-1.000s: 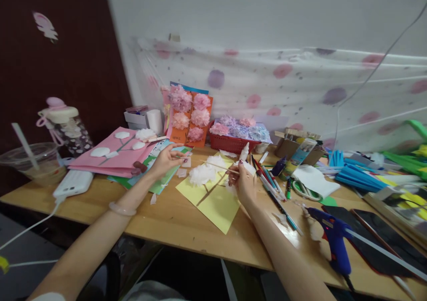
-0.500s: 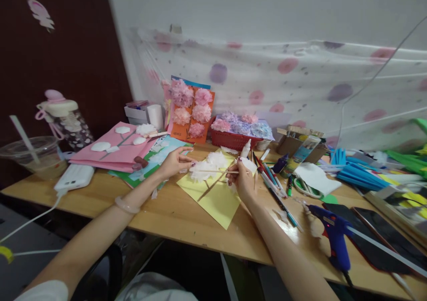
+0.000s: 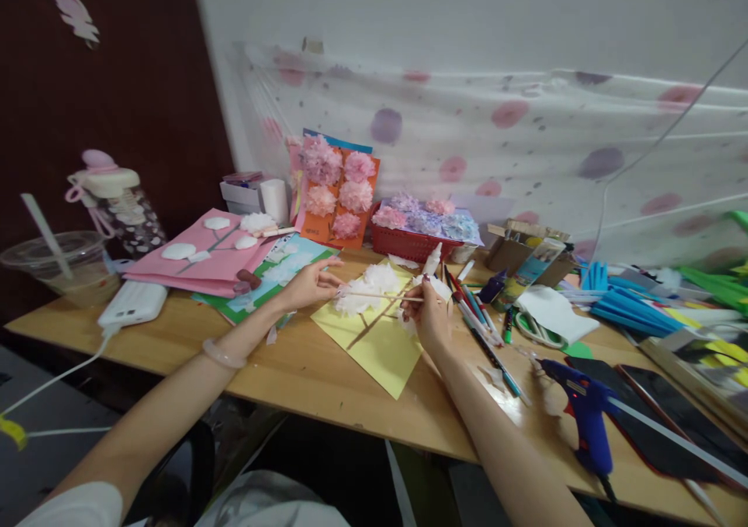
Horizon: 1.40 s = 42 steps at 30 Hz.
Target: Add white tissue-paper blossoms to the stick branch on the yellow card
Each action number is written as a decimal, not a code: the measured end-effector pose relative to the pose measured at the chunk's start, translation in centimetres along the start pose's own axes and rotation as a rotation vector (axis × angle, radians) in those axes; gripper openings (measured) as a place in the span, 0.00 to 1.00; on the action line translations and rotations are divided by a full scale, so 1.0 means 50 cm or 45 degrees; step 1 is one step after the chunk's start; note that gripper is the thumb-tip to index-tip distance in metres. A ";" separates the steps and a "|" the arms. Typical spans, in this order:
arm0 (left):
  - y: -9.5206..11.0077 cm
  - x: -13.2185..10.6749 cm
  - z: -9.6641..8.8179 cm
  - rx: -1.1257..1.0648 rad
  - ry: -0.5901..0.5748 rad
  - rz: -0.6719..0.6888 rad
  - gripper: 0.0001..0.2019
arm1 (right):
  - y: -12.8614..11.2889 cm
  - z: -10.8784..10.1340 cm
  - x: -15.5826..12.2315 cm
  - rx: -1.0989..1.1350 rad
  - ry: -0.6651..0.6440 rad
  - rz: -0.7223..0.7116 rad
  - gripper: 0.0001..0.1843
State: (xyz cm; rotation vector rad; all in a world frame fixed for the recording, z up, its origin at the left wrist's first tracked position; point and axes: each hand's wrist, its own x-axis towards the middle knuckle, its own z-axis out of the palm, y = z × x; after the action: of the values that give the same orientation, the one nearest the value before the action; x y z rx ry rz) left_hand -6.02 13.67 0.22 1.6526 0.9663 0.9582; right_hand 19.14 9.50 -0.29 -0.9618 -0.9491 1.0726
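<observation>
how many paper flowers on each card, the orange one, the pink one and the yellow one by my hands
orange card: 4 pink flowers
pink card: 4 white flowers
yellow card: 2 white flowers, beside the left hand and right hand, which share a thin stick
total: 10

No legible text, label, brand or number on anything across the cluttered craft table (image 3: 327, 390).

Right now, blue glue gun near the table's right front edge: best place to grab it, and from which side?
Take the blue glue gun by its handle, the thick part that points toward the table's front edge. It lies flat on the wooden table, nozzle toward the pens. Come from above and the near side; the right hand is closest, though it holds a thin stick.
</observation>
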 end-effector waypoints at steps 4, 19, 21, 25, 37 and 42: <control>-0.004 0.002 -0.001 -0.014 -0.020 0.009 0.36 | -0.001 0.002 -0.001 0.011 0.003 0.004 0.24; 0.003 -0.002 0.006 -0.152 -0.056 -0.011 0.33 | 0.005 0.001 0.001 -0.013 0.020 -0.046 0.24; -0.002 0.000 0.006 -0.174 -0.047 -0.008 0.34 | 0.004 0.000 0.003 0.008 0.038 -0.032 0.24; -0.004 0.001 0.005 -0.204 -0.033 0.009 0.32 | 0.007 -0.008 0.013 0.106 0.125 -0.039 0.23; 0.006 -0.003 0.015 -0.235 -0.116 0.045 0.31 | -0.005 0.003 0.004 0.095 0.073 0.017 0.24; 0.007 -0.005 0.020 -0.188 -0.123 0.054 0.30 | -0.001 0.001 0.004 0.089 0.032 0.004 0.23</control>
State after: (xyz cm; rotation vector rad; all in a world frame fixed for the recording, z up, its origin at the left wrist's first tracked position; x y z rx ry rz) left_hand -5.12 13.04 0.27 1.5855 0.7804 0.9458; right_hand 19.16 9.69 -0.19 -0.9177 -0.8842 1.0871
